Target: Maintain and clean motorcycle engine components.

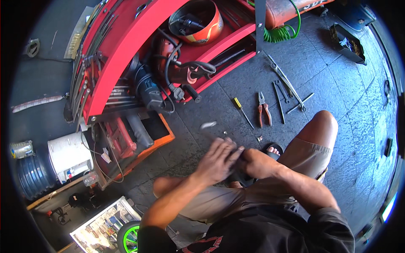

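My left hand (217, 161) is in front of my knees, smeared by motion, its fingers bent over a dark thing too blurred to name. Right beside it my right hand (258, 163) is closed in a fist, partly around that dark thing; what it grips is hidden. Just beyond my left fingertips shows a small blurred white piece (208, 125). On the floor farther off lie a yellow-handled screwdriver (238, 103), pliers (265, 114) with reddish handles, a thin dark rod (279, 102), a small wrench (282, 91) and a T-handle tool (301, 103).
A red tool cart (122, 50) stands at the far left with power tools (148, 86) and a round tin (198, 40) on it. A green coiled hose (280, 34) hangs by an orange tank (278, 14). A black tray (346, 44) lies far right. A white bucket (69, 154) stands left.
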The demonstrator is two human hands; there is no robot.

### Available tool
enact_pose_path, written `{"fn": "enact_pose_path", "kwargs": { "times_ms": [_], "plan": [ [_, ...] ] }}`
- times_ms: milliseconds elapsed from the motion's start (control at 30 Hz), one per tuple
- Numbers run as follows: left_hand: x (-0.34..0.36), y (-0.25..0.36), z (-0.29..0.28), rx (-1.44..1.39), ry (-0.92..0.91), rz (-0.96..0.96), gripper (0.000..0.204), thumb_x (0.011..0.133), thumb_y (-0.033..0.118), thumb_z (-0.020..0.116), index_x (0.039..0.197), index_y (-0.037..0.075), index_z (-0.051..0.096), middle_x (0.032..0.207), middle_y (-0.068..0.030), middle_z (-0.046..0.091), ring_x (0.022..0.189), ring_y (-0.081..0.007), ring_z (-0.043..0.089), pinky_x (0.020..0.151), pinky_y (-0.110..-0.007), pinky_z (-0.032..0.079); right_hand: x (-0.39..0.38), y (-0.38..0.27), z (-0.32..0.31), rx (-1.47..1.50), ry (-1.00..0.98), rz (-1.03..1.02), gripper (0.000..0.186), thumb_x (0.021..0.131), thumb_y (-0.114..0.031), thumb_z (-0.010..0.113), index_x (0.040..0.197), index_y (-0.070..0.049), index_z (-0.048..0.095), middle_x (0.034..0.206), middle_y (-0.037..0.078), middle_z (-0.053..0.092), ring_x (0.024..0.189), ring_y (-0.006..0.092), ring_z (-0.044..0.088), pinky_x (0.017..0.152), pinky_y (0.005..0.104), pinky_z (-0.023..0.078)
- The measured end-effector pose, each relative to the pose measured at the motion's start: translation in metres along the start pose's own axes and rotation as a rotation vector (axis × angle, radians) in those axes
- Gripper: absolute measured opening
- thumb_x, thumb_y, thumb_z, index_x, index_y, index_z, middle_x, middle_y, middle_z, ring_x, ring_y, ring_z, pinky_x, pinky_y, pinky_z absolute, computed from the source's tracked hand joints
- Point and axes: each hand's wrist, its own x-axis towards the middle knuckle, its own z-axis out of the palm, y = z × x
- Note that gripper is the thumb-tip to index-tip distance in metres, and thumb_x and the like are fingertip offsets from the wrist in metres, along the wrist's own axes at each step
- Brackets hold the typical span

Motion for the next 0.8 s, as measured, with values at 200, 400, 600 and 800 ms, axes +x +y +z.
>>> {"fn": "enact_pose_path", "kwargs": {
  "times_ms": [200, 400, 600, 800],
  "plan": [
    [-0.012, -0.034, 0.021, -0.088, -0.251, -0.334, 0.024, 0.08, 0.026, 0.072, 0.085, 0.008, 0.057, 0.072, -0.013, 0.067, 0.069, -0.0289, 0.069, 0.062, -0.041, 0.056, -0.025, -0.045, -0.063, -1.04, -0.441, -0.204, 0.03, 0.088, -0.017, 0.057, 0.11, 0.003, 0.06, 0.078, 0.016, 0.071, 0.074, 0.0321, 0.073, 0.064, 0.0442, 0.058],
    [0.032, -0.066, 0.032, 0.11, 0.287, -0.074, 0.052, 0.072, 0.023, 0.08, 0.118, 0.011, 0.058, 0.111, -0.0163, 0.061, 0.105, -0.0291, 0.062, 0.089, -0.039, 0.05, -0.015, -0.037, -0.087, -1.161, -0.089, -0.172, 0.026, 0.088, -0.012, 0.054, 0.109, 0.002, 0.062, 0.072, 0.011, 0.07, 0.067, 0.0272, 0.072, 0.055, 0.0392, 0.057],
    [0.074, -0.196, 0.088, -1.489, 0.871, -1.801, 0.048, 0.093, 0.042, 0.063, 0.123, 0.006, 0.053, 0.118, -0.0203, 0.057, 0.108, -0.0334, 0.059, 0.097, -0.052, 0.047, 0.064, -0.014, -0.119, -1.206, -0.006, 0.016, 0.018, 0.089, -0.016, 0.057, 0.093, -0.007, 0.072, 0.084, 0.01, 0.073, 0.081, 0.0276, 0.073, 0.069, 0.0401, 0.058],
    [0.072, -0.261, 0.074, -1.557, 1.021, -1.537, 0.028, 0.093, 0.038, 0.064, 0.093, 0.012, 0.053, 0.066, -0.0016, 0.054, 0.054, -0.0164, 0.056, 0.053, -0.031, 0.05, 0.144, -0.004, -0.108, -1.149, 0.232, -0.247, 0.015, 0.088, -0.016, 0.058, 0.087, -0.012, 0.072, 0.084, 0.009, 0.074, 0.085, 0.0279, 0.073, 0.069, 0.04, 0.059]
  ]
}}
